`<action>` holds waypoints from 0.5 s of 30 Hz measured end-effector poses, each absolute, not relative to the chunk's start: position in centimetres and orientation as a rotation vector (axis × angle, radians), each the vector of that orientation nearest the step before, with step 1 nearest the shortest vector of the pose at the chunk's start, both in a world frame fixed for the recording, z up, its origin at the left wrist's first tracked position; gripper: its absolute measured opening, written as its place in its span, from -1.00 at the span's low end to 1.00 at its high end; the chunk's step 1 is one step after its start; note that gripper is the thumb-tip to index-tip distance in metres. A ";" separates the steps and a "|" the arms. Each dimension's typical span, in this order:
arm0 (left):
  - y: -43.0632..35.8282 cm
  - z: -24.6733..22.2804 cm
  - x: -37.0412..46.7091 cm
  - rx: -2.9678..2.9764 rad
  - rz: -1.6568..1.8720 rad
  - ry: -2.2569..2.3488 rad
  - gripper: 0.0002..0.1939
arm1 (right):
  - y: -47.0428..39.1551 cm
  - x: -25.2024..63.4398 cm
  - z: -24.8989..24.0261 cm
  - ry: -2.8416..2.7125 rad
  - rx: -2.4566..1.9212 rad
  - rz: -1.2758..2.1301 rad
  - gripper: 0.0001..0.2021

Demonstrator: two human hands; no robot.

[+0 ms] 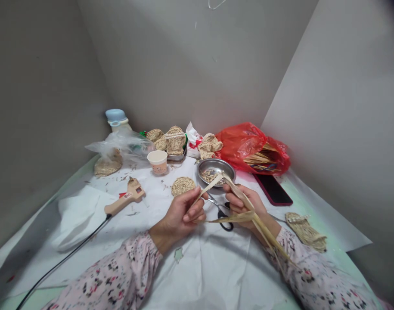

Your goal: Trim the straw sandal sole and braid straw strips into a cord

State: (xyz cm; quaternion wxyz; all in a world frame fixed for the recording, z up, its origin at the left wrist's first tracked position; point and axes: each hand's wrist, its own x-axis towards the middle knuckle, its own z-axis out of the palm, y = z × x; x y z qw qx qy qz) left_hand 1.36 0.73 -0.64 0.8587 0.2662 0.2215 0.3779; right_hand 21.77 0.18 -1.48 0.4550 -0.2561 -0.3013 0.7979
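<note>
Pale dried husk strips (243, 199) stretch between my two hands, above the table. My left hand (187, 211) is closed, pinching one end of a strip between thumb and fingers. The fingers of my right hand (243, 202) are wrapped round the strips, whose long ends hang back over my right wrist and sleeve. The strips bend at a point in front of a metal bowl (201, 165) with small pieces in it. Under and between my hands lie black-handled scissors (227, 224), partly hidden. A round woven coil (183, 186) lies just beyond my left hand.
At the left are a glue gun (128, 199) with a cord and crumpled white paper (77, 211). Behind stand a paper cup (158, 162), a blue-lidded bottle (116, 116) and woven pieces (175, 140). A red bag (242, 144), a phone (274, 189) and a woven piece (306, 231) are rightward.
</note>
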 end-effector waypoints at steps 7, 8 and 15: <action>0.7 -0.4 1.5 0.563 0.818 0.475 -0.72 | -0.2 22.1 -1.5 -0.873 -0.607 1.997 -0.80; 0.8 -0.4 1.5 0.548 0.824 0.464 -0.73 | -0.2 22.1 -1.5 -0.878 -0.604 1.997 -0.80; 0.8 -0.7 1.3 0.562 0.788 0.480 -0.72 | -0.2 22.5 -1.1 -0.849 -0.571 1.971 -0.82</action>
